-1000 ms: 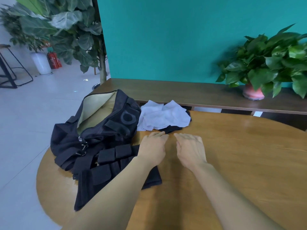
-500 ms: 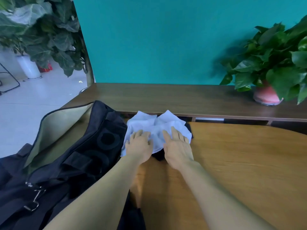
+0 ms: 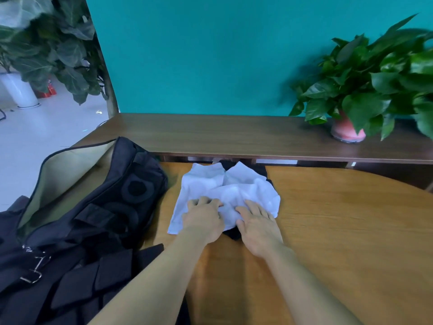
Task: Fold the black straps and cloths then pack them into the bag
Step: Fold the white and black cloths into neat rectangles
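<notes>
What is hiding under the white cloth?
A black cloth pokes out beneath the white cloth, near the hands and at its far edge. How far it spreads underneath is covered. Both hands, left and right, rest on top.

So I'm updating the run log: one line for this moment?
left hand grips white cloth | right hand flat on it | bag open, left

Both bare forearms extended forward side by side, left hand (image 3: 203, 221) palm down with fingers curled into a grip, bunching white cloth (image 3: 225, 191), right hand (image 3: 256, 225) palm down, fingers spread and nearly straight, hands close but apart
</notes>
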Available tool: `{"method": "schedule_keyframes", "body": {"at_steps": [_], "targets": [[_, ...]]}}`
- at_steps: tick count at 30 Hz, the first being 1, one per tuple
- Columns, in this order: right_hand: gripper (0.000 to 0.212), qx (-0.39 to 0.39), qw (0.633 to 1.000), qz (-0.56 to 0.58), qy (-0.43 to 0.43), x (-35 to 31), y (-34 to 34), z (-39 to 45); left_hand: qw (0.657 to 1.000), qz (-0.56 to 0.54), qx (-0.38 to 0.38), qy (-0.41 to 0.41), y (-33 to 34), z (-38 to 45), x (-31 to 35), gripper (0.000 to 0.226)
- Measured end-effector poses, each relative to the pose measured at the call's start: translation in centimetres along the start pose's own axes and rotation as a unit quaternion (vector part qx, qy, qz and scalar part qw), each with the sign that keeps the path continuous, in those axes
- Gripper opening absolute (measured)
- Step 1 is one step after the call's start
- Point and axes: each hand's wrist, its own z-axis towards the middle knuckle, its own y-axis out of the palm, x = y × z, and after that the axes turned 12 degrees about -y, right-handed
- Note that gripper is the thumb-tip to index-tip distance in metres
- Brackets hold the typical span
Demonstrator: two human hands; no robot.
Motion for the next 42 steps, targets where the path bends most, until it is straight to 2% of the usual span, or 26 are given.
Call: {"method": "schedule_keyframes", "body": {"at_steps": [11,16,18,20,21,23,26,29,35,39,42], "targets": [[0.047,-0.01,1.0,-0.013,0.015,0.4,-1.8,-6.9,0.999,0.019,0.01,0.04,1.2,-6.7,1.9,0.045],[0.052,0.082,0.995,-0.059,-0.012,0.2,-2.7,-8.8,0.997,0.023,0.046,0.059,0.5,-8.3,0.6,0.047],[0.04,0.102,0.991,-0.078,-0.021,0.3,-2.5,-8.9,0.996,0.019,0.06,0.068,0.3,-8.9,0.3,0.047],[0.02,0.124,0.99,-0.072,0.003,0.4,-2.2,-8.5,0.994,0.021,0.068,0.08,0.6,-9.6,0.1,0.047],[0.019,0.138,0.988,-0.073,0.009,0.3,-2.2,-8.4,0.994,0.022,0.07,0.083,0.8,-10.0,-0.1,0.048],[0.037,0.141,0.987,-0.08,0.016,0.2,-1.9,-8.2,0.993,0.023,0.075,0.083,1.2,-10.4,-0.6,0.049],[0.047,0.127,0.987,-0.093,0.027,-0.1,-2.5,-8.3,0.991,0.029,0.087,0.093,1.0,-10.6,-0.7,0.05],[0.057,0.18,0.975,-0.127,0.011,0.1,-3.2,-8.8,0.989,0.031,0.099,0.105,0.5,-10.5,-0.3,0.05],[0.04,0.194,0.968,-0.157,-0.017,-0.2,-3.1,-11.9,0.985,0.053,0.113,0.122,0.4,-11.9,-0.8,0.052],[0.036,0.214,0.96,-0.177,-0.037,0.3,-2.6,-15.5,0.978,0.06,0.123,0.158,0.2,-13.7,0.2,0.054],[0.031,0.2,0.965,-0.167,-0.025,0.2,-2.0,-18.9,0.969,0.071,0.127,0.197,0.7,-16.1,1.2,0.052]]}}
